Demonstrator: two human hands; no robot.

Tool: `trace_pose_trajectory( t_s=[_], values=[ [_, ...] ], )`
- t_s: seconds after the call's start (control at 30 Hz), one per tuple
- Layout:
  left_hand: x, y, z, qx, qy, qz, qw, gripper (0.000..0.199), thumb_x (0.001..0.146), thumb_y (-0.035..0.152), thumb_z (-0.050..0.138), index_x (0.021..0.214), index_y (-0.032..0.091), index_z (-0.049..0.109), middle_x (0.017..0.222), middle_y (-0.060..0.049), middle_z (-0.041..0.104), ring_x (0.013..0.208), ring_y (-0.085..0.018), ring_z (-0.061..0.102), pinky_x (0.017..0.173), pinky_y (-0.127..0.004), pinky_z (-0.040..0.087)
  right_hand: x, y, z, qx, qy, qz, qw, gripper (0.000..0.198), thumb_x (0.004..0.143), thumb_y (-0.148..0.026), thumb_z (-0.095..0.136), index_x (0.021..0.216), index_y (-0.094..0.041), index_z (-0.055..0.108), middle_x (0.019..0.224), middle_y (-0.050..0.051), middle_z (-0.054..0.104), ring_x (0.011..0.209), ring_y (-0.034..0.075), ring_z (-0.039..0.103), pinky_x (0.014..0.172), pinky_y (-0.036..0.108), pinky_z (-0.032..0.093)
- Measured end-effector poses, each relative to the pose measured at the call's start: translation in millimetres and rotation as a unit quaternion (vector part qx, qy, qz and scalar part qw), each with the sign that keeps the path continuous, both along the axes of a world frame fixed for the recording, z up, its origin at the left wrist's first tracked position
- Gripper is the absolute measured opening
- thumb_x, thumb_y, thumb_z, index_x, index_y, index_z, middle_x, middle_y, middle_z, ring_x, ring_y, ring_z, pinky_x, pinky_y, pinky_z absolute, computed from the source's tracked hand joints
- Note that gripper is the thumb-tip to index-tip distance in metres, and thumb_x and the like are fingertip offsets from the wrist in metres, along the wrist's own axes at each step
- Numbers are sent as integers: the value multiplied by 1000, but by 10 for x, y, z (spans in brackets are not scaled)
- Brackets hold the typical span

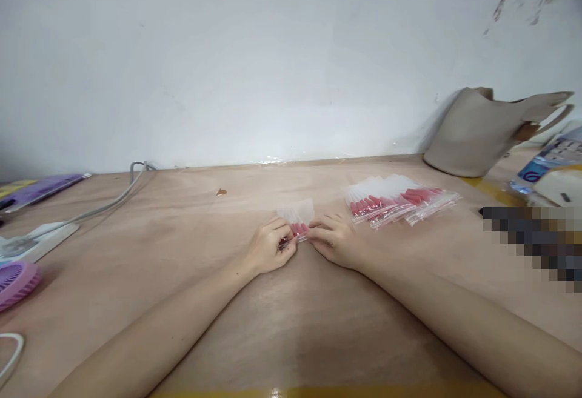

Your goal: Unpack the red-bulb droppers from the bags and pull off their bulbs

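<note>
A small group of clear zip bags (304,209) with red pieces inside lies on the table between my hands. My left hand (274,245) is closed on the near left edge of these bags, its thumb and fingers pinched together. At the near right edge, the curled fingers of my right hand (334,240) also pinch the bags. Both wrists rest low over the tabletop. Farther right lies a fanned pile of similar zip bags (386,198), each holding red pieces whose exact kind I cannot make out.
A beige bag (473,131) leans by the wall at the right. On the left are a power strip (50,240) with a grey cable (109,204), a pink fan (18,283) and a purple packet (45,189). A brown scrap (220,192) lies toward the wall.
</note>
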State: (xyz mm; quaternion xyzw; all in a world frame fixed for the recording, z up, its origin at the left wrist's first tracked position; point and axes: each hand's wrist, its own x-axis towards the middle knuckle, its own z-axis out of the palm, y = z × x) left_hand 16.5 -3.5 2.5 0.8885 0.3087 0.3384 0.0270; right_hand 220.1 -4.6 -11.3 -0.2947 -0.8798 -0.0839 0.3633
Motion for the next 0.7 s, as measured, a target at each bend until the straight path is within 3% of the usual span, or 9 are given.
trace_pose_trajectory(
  t_s=[0.13,0.3,0.47,0.7],
  values=[
    [22,-7,22,-14,-1,-5,1000,14,78,18,49,65,17,52,74,-4,58,71,-15,54,68,-28,45,-28,22,-18,-14,15,-10,1000,12,83,-17,51,82,-21,63,82,2,64,76,14,54,70,28,38],
    [34,22,31,-74,-1,-23,997,11,83,18,45,76,17,54,97,-6,59,86,-16,57,77,-29,46,-89,28,-5,-63,16,6,998,14,86,-19,47,81,-20,60,85,4,63,80,15,54,74,29,39],
    [47,49,8,-111,0,-23,994,16,85,19,41,74,17,52,96,-6,60,83,-15,58,75,-29,46,-131,19,42,-69,-25,-12,997,13,86,-20,46,79,-18,56,84,6,61,81,17,53,75,32,39],
    [70,40,-37,-89,-7,24,996,15,85,17,41,72,17,49,89,-4,60,80,-15,57,70,-28,45,-158,10,52,-58,-54,1,997,11,85,-16,46,79,-17,56,87,6,60,83,17,54,77,33,39]
  ],
)
